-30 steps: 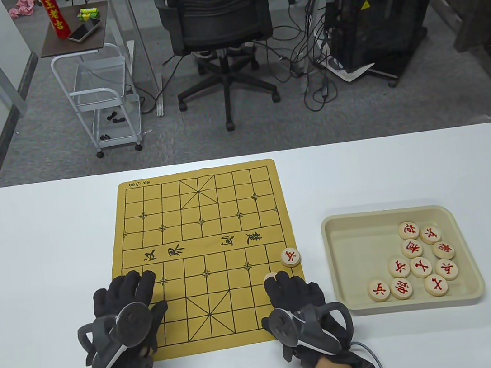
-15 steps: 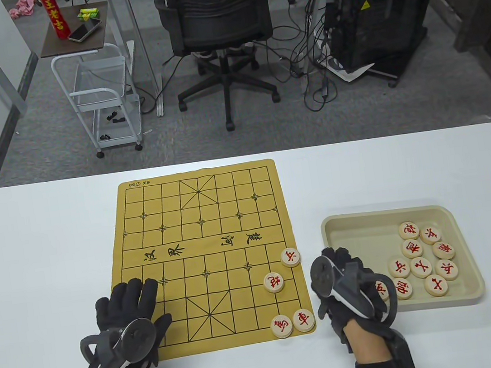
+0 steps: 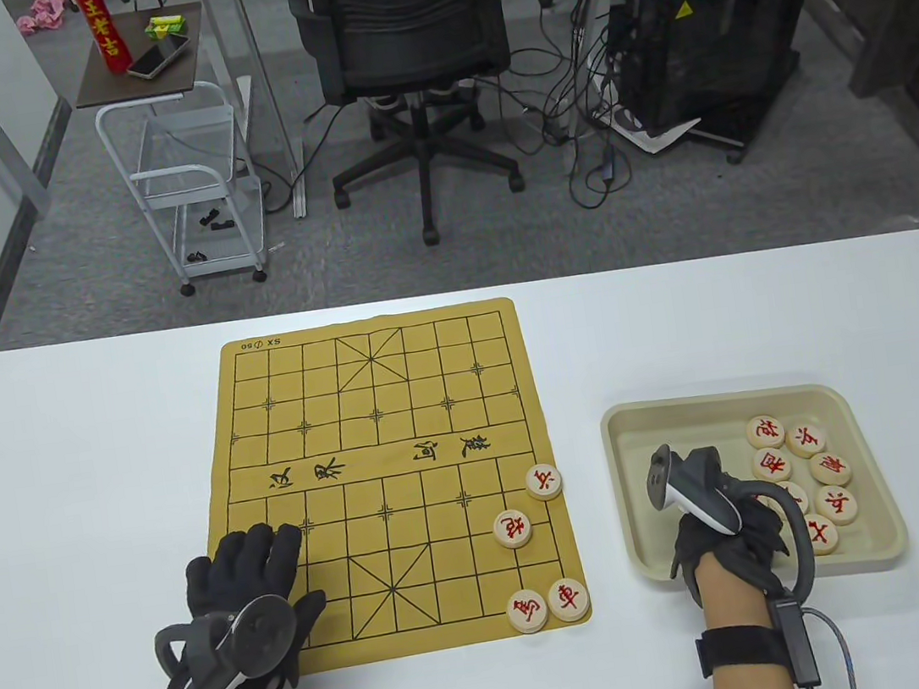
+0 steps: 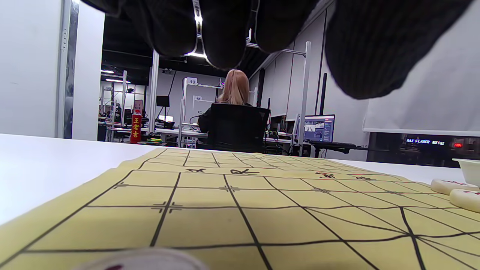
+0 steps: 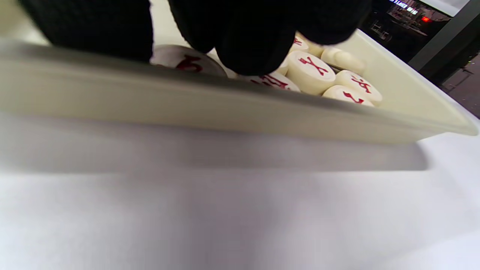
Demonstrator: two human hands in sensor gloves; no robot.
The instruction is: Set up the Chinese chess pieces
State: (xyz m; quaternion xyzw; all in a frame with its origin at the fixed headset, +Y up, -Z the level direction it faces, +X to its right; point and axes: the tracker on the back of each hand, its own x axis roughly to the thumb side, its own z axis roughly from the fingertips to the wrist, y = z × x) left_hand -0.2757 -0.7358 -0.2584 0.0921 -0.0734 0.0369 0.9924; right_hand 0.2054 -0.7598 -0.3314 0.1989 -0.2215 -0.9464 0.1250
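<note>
Our left hand (image 3: pixel 242 593) lies flat with fingers spread on the near left corner of the board (image 3: pixel 377 424), palm down and not holding anything. In the left wrist view its fingertips (image 4: pixel 225 33) hang over the yellow mat, and a blurry round thing sits at the bottom edge, too close to tell what it is.

Our right hand (image 3: pixel 721 534) is down inside the tray (image 3: pixel 635 439), at its near left part, right on top of the loose pieces (image 3: pixel 810 466). In the right wrist view the gloved fingers (image 5: pixel 255 41) are curled down over the pieces by the tray's near wall, touching or almost touching them, but we honestly can't tell if one is pinched yet or not.

On the board, four pieces with red characters are down on its right side: one at the right edge just below the river (image 3: pixel 544 481), one a bit nearer and further in (image 3: pixel 513 528), and two side by side at the near right corner (image 3: pixel 528 611) (image 3: pixel 569 599). They're well apart from both hands. The tray sits on the white tabletop (image 3: pixel 67 468) just right of the board.
</note>
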